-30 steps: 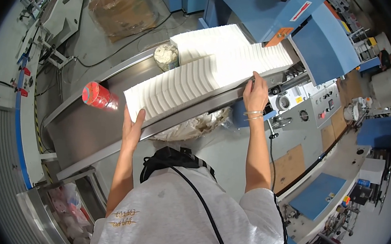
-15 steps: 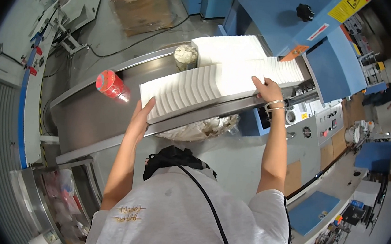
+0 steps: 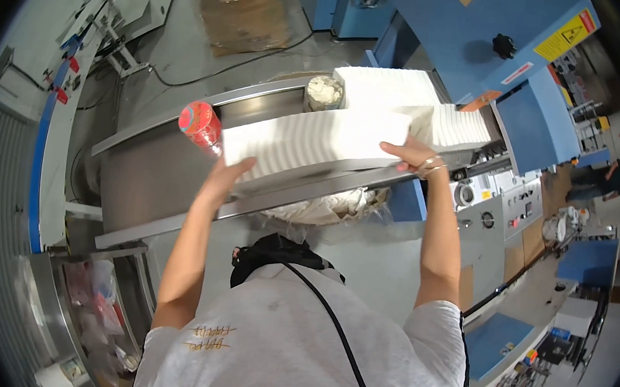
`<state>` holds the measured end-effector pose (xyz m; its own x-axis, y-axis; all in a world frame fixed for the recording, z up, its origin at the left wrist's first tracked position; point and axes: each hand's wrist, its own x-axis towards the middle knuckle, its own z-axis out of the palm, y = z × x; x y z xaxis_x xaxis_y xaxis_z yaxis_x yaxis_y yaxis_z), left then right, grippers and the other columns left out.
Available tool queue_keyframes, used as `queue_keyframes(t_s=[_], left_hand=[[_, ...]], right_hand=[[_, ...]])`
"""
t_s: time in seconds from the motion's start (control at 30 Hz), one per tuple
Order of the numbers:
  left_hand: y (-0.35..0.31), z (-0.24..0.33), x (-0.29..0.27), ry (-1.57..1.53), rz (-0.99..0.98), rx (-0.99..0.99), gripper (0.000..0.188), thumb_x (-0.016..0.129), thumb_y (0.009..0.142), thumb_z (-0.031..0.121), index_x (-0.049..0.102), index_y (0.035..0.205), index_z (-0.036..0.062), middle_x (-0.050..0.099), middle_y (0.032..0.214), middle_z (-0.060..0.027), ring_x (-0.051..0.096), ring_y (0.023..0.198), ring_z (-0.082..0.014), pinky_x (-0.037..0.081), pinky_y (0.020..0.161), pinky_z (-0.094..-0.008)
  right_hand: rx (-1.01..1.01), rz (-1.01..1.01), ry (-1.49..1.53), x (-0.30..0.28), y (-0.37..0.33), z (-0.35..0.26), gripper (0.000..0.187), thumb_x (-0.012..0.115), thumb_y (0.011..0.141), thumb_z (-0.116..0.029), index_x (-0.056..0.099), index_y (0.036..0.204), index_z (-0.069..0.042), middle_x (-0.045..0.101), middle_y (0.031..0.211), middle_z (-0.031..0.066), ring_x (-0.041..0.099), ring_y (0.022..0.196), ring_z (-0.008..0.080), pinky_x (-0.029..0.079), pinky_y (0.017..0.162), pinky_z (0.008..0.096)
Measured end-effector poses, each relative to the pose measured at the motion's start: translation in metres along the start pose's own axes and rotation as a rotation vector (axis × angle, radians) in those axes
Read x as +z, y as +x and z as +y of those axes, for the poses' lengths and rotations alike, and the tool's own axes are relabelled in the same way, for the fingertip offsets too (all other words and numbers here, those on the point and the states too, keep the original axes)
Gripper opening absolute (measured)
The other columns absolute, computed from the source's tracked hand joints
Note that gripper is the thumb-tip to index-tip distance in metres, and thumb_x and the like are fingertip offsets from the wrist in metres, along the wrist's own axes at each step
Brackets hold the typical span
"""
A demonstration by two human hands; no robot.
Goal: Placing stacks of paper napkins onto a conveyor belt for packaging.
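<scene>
Between my two hands is a long row of white paper-like pieces [image 3: 315,138], packed side by side above a metal trough [image 3: 146,185]. My left hand [image 3: 227,178] presses on its left end, thumb on the near upper edge. At the right end my right hand [image 3: 410,157] grips it, thumb on top and the other fingers mostly hidden. Another white section [image 3: 462,127] stands to the right, set apart from the held row. Behind lies a white block of similar pieces [image 3: 387,87]. A red-topped clear cylinder [image 3: 201,125] is near my left hand.
A jar-like container with crumpled pale contents [image 3: 324,93] stands behind the row. Blue machinery [image 3: 459,36] with an orange piece rises at the right. Below the trough's near edge is a bag of crumpled white material [image 3: 331,204]. A person [image 3: 606,183] is far right.
My right hand has shifted left and slightly down. The held row now looks tighter and has parted from the section at the right. The whole view has shifted a little.
</scene>
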<state>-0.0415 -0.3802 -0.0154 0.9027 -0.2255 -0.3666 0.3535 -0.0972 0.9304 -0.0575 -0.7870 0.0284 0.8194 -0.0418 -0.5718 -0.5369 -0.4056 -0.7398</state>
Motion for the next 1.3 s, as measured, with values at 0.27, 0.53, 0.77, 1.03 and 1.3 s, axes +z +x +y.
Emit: queue_keyframes(t_s=[0.27,0.53,0.77,1.03,1.3], left_hand=[[-0.055,-0.033,-0.160,-0.061,0.221,-0.049,0.073,0.068,0.084,0.031,0.034,0.137,-0.0047,0.045,0.136,-0.0109,0.039,0.128,-0.0224,0.026,0.107,-0.0310],[-0.065,-0.023,-0.155,-0.070,0.334,-0.042,0.081,0.070,0.082,0.031,0.027,0.139,-0.0051,0.041,0.139,-0.0152,0.036,0.129,-0.0243,0.024,0.108,-0.0325],[-0.050,-0.021,-0.134,-0.024,0.286,-0.005,0.084,0.071,0.080,0.033,0.025,0.140,-0.0043,0.038,0.140,-0.0172,0.034,0.130,-0.0259,0.024,0.108,-0.0343],[-0.057,-0.025,-0.141,-0.067,0.275,0.039,0.083,0.069,0.083,0.027,0.020,0.144,-0.0015,0.032,0.145,-0.0134,0.029,0.134,-0.0236,0.021,0.110,-0.0340],[-0.059,-0.024,-0.141,-0.055,0.299,0.022,0.083,0.068,0.084,0.026,0.017,0.145,0.0003,0.029,0.147,-0.0119,0.027,0.135,-0.0231,0.019,0.110,-0.0335]], right_hand=[[-0.143,-0.060,-0.274,0.150,0.014,-0.058,0.116,0.071,0.070,-0.055,0.005,0.144,0.006,0.065,0.093,0.0194,0.066,0.070,0.0200,0.053,0.055,0.0292],[-0.193,-0.200,-0.310,0.142,0.044,-0.123,0.092,0.072,0.069,-0.056,0.038,0.132,0.002,0.063,0.106,0.0128,0.062,0.065,0.0182,0.051,0.055,0.0295],[-0.853,0.676,-0.707,0.199,0.087,-0.156,0.064,0.074,0.062,-0.058,0.055,0.094,-0.005,0.062,0.080,0.0175,0.060,0.078,0.0376,0.047,0.075,0.0419],[-0.362,0.025,-0.707,0.348,0.119,-0.233,0.088,0.080,0.059,-0.038,0.037,0.131,-0.010,0.043,0.126,0.0220,0.045,0.117,0.0444,0.044,0.093,0.0490],[-0.798,0.820,-0.375,0.195,-0.033,-0.179,0.073,0.078,0.060,-0.024,0.043,0.117,0.004,0.053,0.106,0.0245,0.053,0.098,0.0381,0.045,0.088,0.0437]])
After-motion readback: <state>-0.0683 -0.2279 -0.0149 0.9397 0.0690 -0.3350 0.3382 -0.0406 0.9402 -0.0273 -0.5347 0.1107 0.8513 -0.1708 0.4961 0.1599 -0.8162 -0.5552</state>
